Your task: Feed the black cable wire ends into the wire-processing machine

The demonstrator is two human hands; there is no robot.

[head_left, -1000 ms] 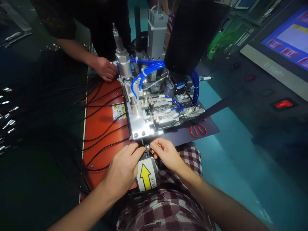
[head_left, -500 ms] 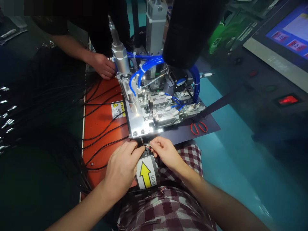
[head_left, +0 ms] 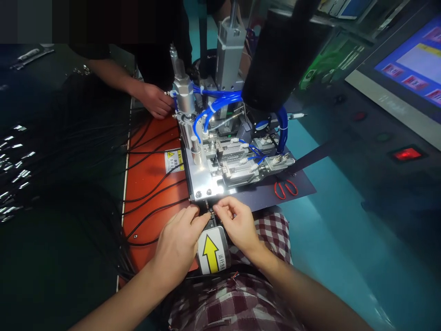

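At the near edge of a metal machine [head_left: 237, 156], my two hands meet over a small dark fixture [head_left: 211, 224]. My left hand [head_left: 177, 243] is closed, its thumb and forefinger pressed down at the fixture beside the metal plate. Thumb and fingertips of my right hand [head_left: 239, 225] are pinched together just to the right, almost touching the left thumb. Whatever sits between the fingertips is tiny and mostly hidden. Right below them is a white label [head_left: 213, 255] with a yellow arrow. Black cables [head_left: 148, 220] run across the orange tabletop [head_left: 138, 253] towards my left hand.
Across the table, another person's hand [head_left: 156, 100] touches the machine's left side. Blue air tubes [head_left: 223, 99] arch over the cylinders. Red-handled scissors [head_left: 285, 188] lie on a dark plate to the right. A screen [head_left: 409, 64] stands at far right, a black cylinder [head_left: 275, 59] overhead.
The view has shifted slightly, so the scene sits lower and to the right. My hands stay at the fixture; the fine red and white wires seen between my fingertips are now hidden.
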